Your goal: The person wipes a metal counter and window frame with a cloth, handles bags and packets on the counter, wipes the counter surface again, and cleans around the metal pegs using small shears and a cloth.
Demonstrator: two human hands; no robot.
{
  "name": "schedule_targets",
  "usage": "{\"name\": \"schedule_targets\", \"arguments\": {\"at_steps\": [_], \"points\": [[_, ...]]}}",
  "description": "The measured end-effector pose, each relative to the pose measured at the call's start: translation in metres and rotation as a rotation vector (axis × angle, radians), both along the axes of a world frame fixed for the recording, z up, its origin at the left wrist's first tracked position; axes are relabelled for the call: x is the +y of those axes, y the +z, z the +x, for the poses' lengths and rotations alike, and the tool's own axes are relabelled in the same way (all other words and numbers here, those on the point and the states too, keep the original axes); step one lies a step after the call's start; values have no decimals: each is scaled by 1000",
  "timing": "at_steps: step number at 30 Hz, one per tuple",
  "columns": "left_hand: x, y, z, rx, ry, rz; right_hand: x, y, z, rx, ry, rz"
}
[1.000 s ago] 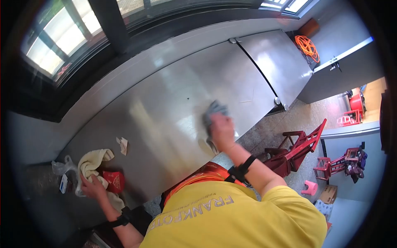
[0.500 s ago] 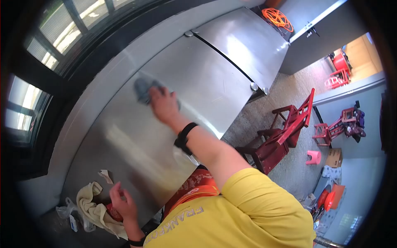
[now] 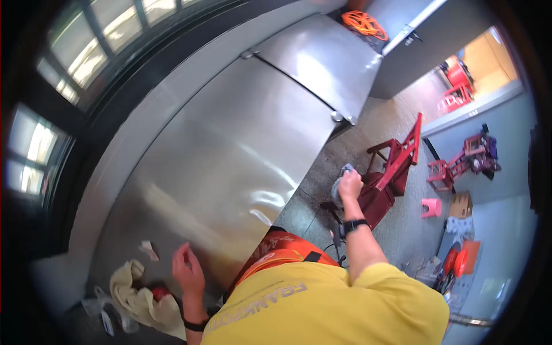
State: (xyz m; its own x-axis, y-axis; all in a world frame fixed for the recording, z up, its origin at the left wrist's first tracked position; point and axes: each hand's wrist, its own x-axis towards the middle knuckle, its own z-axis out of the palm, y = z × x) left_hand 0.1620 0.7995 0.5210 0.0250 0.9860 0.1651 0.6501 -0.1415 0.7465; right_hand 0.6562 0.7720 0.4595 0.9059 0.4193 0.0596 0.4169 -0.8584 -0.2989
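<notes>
My right hand (image 3: pixel 350 187) is closed on a grey-blue cloth (image 3: pixel 336 188), held beyond the front edge of the metal table (image 3: pixel 218 138), over the floor. Part of the cloth sticks out past my fingers. My left hand (image 3: pixel 188 269) is raised at the near left part of the table, fingers apart and holding nothing. To its left lie a cream towel (image 3: pixel 144 302) and a red item (image 3: pixel 160 294) partly covered by it. A small crumpled paper (image 3: pixel 149 250) rests on the metal just above the towel.
A clear plastic bag (image 3: pixel 98 305) is at the lower left. Dark red folding chairs (image 3: pixel 379 198) stand on the floor right of the table. An orange cable coil (image 3: pixel 364 24) lies past the far end. A pink stool (image 3: pixel 431 207) and a cardboard box (image 3: pixel 461 204) are farther right.
My right hand has carried the cloth from the tabletop out to the right, past the edge. My left hand let go of the towel and rose. The view has turned.
</notes>
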Motion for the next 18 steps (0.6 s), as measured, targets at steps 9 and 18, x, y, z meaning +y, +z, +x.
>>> {"name": "schedule_targets", "arguments": {"at_steps": [9, 18], "points": [[-4, -2, -37, -396, 506, -42, 37, 31, -270, 217, 2095, 298], [-78, -26, -4, -353, 782, -111, 129, 11, -125, -232, 1452, 205]]}}
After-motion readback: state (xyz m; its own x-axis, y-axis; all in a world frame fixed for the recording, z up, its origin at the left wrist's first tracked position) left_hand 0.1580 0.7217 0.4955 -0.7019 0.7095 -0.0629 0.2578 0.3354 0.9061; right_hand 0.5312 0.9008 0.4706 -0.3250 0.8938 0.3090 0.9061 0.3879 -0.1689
